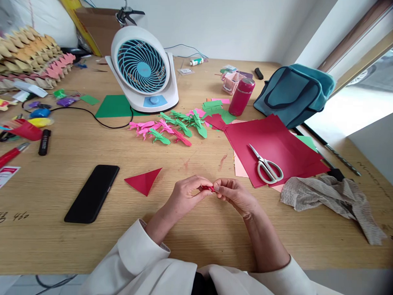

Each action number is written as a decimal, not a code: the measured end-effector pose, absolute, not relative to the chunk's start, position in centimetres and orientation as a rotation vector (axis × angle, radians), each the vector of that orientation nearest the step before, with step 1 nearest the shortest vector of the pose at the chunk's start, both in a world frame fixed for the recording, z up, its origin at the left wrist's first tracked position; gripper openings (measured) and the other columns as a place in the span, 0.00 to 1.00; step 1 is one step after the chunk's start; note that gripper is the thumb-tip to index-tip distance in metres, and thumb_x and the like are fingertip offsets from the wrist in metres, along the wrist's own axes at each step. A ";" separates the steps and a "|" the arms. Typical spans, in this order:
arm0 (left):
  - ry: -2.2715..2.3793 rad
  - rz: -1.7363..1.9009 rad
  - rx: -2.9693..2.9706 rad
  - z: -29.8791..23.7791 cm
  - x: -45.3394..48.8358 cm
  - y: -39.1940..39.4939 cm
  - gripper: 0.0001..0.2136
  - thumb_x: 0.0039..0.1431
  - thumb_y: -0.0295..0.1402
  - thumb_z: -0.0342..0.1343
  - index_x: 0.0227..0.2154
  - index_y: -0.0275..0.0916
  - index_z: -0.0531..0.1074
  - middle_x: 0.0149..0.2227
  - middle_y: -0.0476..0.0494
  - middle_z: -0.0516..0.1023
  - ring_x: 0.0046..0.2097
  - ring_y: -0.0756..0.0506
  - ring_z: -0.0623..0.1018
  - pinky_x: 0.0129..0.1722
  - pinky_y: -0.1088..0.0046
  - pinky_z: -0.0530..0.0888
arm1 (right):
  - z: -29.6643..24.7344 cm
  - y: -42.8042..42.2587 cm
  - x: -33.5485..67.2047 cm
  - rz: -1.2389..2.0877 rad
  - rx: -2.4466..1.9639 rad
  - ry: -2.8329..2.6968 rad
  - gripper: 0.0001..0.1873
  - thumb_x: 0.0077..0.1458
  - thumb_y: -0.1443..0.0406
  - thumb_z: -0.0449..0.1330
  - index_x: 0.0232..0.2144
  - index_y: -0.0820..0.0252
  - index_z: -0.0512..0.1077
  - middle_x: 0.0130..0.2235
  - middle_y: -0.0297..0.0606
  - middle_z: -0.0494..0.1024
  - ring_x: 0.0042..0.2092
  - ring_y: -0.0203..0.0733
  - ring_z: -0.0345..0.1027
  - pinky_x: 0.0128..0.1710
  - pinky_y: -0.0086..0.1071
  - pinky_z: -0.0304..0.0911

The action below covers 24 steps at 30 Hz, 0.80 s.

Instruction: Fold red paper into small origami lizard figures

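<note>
I'm on the head view now, and here are both hands meeting above the near part of the wooden table [51, 245]. The left hand [190, 193] pinches a small red paper piece [208, 188] between thumb and fingers, and the right hand [231, 194] has hold of its other end; fingertips cover so much that I can't make out its shape. Off to the left, a red paper triangle [144, 181] lies on the wood, with a black phone [92, 193] farther left. Ahead, I've got folded pink, green and red pieces [183, 129] heaped before a white fan [144, 69]. Over right, scissors [263, 160] rest on red sheets [258, 132], a crumpled cloth [304, 194] nearby.
</note>
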<state>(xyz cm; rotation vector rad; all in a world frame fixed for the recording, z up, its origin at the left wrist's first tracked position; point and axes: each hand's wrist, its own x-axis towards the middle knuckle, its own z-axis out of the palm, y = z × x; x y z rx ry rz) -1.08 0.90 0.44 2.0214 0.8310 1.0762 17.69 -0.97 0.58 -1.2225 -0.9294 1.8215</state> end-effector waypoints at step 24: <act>0.859 1.135 2.048 -0.2 -0.9 0.5 0.05 0.60 0.25 0.57 0.35 0.40 0.76 0.35 0.45 0.80 0.37 0.49 0.79 0.39 0.74 0.75 | 0.2 -0.9 18.0 1.684 -1.228 -1.156 0.18 0.46 0.51 0.68 0.26 0.61 0.75 0.24 0.33 0.74 0.26 0.33 0.62 0.29 0.29 0.58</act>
